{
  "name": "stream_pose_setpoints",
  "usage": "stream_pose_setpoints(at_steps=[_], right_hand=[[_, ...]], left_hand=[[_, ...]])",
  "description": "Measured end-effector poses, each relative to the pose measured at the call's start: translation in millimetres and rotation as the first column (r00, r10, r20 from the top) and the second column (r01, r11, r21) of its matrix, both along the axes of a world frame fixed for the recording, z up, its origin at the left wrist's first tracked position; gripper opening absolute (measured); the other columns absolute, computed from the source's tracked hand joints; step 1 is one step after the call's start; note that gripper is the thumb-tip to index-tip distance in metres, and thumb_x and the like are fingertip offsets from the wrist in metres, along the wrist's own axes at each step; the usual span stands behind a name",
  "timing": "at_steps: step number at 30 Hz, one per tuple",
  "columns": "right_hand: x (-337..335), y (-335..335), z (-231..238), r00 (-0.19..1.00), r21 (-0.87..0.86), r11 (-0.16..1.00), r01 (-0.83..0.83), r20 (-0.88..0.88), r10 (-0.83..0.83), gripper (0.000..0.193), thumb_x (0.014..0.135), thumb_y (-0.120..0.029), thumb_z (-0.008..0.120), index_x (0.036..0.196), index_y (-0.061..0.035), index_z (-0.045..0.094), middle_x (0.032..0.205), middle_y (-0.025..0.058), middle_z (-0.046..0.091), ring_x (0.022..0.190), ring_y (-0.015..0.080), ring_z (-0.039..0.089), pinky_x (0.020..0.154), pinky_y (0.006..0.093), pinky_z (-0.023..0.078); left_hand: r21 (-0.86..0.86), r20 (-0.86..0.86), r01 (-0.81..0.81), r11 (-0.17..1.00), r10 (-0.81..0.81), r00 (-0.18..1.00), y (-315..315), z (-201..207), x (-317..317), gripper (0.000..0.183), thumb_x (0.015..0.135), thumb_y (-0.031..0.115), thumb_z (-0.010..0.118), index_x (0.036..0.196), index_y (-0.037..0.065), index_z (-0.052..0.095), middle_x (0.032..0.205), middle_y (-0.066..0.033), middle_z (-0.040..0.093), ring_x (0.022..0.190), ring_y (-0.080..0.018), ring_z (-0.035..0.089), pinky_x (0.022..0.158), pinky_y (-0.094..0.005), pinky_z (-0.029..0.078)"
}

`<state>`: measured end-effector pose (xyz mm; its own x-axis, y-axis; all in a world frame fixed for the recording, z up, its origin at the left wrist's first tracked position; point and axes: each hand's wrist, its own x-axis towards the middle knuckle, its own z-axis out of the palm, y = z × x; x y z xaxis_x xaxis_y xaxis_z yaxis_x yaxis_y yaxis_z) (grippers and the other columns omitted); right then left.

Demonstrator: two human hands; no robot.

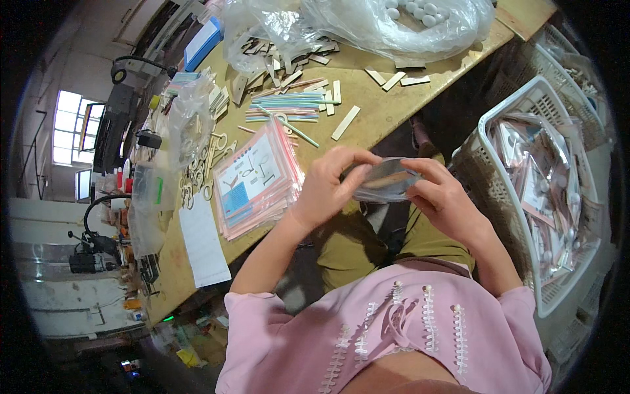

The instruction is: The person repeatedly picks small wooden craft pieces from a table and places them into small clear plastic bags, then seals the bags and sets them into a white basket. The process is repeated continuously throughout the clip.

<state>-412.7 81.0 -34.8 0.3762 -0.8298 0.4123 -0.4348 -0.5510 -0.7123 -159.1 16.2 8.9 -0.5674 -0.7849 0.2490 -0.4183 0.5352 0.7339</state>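
Over my lap, past the table's edge, both hands grip a small clear plastic bag [382, 187]. A pale brown flat piece shows through its film; its exact kind I cannot make out. My left hand [328, 185] pinches the bag's left side, thumb and forefinger closed. At the opposite side my right hand [445, 197] pinches the rim between thumb and fingers. Just left of my left hand lies a stack of flat pink-edged plastic packets [259, 174] with printed cards inside. Beyond it are coloured straws [289, 105] and a single wooden strip [346, 123].
On the yellowish table [387, 108] are piled wooden strips [285, 69], ring-shaped wooden pieces [197, 174], a white paper sheet [202, 243] and a large plastic bag of white balls [367, 29]. To my right stands a white plastic basket [508, 197] full of packed bags.
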Motion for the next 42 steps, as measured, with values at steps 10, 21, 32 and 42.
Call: stream_pose_setpoints(at_steps=[10, 21, 32, 42], right_hand=[[-19.2, 2.9, -16.9, 0.998, 0.007, 0.998, 0.063, -0.025, -0.062, 0.016, 0.082, 0.003, 0.076, 0.091, 0.0006, 0.063, 0.137, 0.02, 0.061, 0.122, 0.0398, 0.061, 0.097, 0.0435, 0.054], [-33.2, 2.2, -33.5, 0.995, 0.061, 0.994, 0.088, -0.06, -0.085, 0.013, 0.084, 0.0, 0.073, 0.09, 0.001, 0.062, 0.132, 0.0222, 0.062, 0.122, 0.0402, 0.061, 0.099, 0.045, 0.055], [-36.8, -0.2, -41.2, 0.99, 0.07, 0.991, 0.114, -0.093, -0.107, 0.017, 0.082, 0.002, 0.075, 0.091, 0.0016, 0.061, 0.132, 0.0209, 0.062, 0.122, 0.0403, 0.061, 0.098, 0.0454, 0.054], [-39.1, 3.2, -42.1, 0.988, 0.107, 0.988, 0.112, -0.12, -0.099, 0.013, 0.083, 0.001, 0.072, 0.089, 0.0025, 0.061, 0.132, 0.0224, 0.062, 0.123, 0.0402, 0.06, 0.101, 0.0451, 0.054]], left_hand=[[-0.38, 0.111, -0.63, 0.678, 0.709, 0.696, -218.6, -47.1, 106.1, 0.038, 0.091, 0.034, 0.076, 0.11, 0.002, 0.07, 0.101, -0.0136, 0.075, 0.088, -0.0244, 0.071, 0.08, -0.0357, 0.055], [-0.243, -0.105, -0.553, 0.797, 0.545, 0.832, -255.4, -48.7, 90.0, 0.022, 0.089, 0.023, 0.069, 0.1, 0.004, 0.07, 0.087, -0.0147, 0.075, 0.077, -0.0296, 0.071, 0.074, -0.0399, 0.054], [-0.581, 0.6, -0.289, 0.761, 0.641, 0.479, -312.6, -0.5, -9.8, 0.031, 0.094, 0.029, 0.059, 0.112, 0.011, 0.075, 0.107, -0.0187, 0.076, 0.101, -0.0392, 0.072, 0.089, -0.0512, 0.057], [-0.391, 0.313, -0.321, 0.863, 0.453, 0.835, -395.3, -56.0, -13.2, 0.042, 0.098, 0.039, 0.058, 0.118, 0.004, 0.07, 0.119, -0.0259, 0.07, 0.114, -0.0428, 0.066, 0.097, -0.0452, 0.052]])
